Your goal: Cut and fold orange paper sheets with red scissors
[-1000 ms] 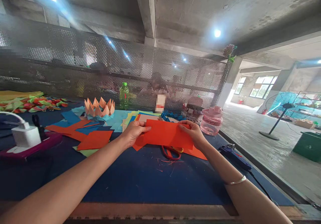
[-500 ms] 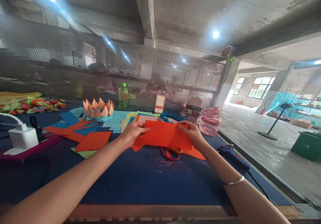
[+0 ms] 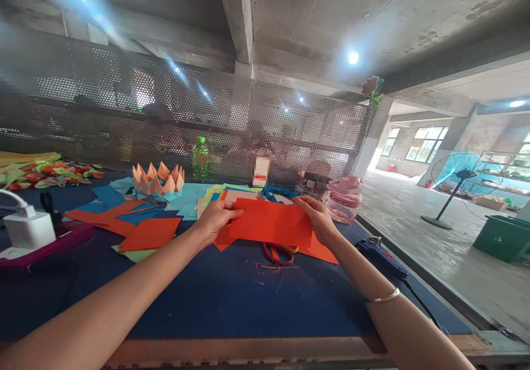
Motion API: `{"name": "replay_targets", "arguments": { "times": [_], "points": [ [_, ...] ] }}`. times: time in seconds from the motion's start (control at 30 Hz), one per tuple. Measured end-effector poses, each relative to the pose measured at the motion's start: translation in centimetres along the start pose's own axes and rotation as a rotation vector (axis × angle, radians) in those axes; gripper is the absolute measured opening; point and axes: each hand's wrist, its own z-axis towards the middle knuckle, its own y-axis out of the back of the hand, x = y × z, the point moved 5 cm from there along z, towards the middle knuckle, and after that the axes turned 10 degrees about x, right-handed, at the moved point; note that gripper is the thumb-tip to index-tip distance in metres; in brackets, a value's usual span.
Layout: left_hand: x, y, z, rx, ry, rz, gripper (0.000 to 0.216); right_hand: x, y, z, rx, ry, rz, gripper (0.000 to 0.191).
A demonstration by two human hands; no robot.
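The left hand (image 3: 216,221) and right hand (image 3: 317,220) hold a sheet of orange-red paper (image 3: 271,222) by its 2 short edges, fingers clamped on it, over the tabletop (image 3: 207,298). Red-handled scissors (image 3: 278,254) lie just below it, beside loose orange paper pieces (image 3: 321,251); a folded paper crown (image 3: 156,181) stands farther off.

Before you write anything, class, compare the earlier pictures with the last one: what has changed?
The whole scene sits slightly further left in the view, so the head has probably turned a little to the right. The left hand and right hand let go of nothing: both still hold the orange-red paper sheet. The scissors, green bottle and folded paper crown stayed where they were.
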Motion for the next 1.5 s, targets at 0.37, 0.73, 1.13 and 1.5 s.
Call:
{"name": "replay_targets", "arguments": {
  "times": [0.37, 0.73, 1.13, 1.5],
  "points": [
    [0.0, 0.0, -0.1, -0.012, 0.004, -0.002, 0.022, 1.1, 1.7, 0.2, -0.213, 0.274, -0.426, 0.037],
    [-0.2, -2.9, -1.4, 0.158, -0.023, 0.026, 0.01, 4.2, -5.4, -3.7, -0.037, 0.585, -1.153, 0.022],
    [0.5, -4.1, -1.3, 0.358, -0.198, 0.159, 0.018, 3.8, -6.4, -4.2, 0.019, 0.719, -1.116, 0.013],
    [0.8, -5.0, -2.2, 0.598, -0.032, 0.214, 0.021, 3.4, -6.6, -4.2, 0.068, 0.771, -1.057, 0.013]
  ]
}}
